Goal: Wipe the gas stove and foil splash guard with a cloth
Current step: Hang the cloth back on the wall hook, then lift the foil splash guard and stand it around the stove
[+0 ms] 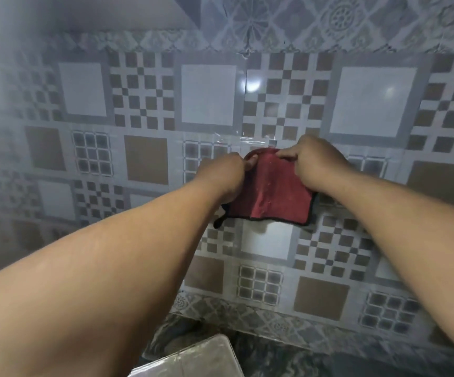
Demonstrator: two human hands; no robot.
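Note:
A red cloth (272, 197) with a black hem hangs in front of the patterned foil splash guard (149, 110), which covers the wall ahead. My left hand (223, 175) pinches the cloth's upper left edge. My right hand (313, 161) pinches its upper right edge, so the cloth is held between both hands close to the guard. A black loop dangles from the cloth's lower left corner. The burners of the gas stove are out of sight; only a shiny foil-covered corner (193, 357) shows at the bottom.
A dark marbled counter (288, 357) runs along the foot of the wall. Ornate grey tiles (329, 20) rise above the guard's top edge. Both forearms stretch across the lower half of the view.

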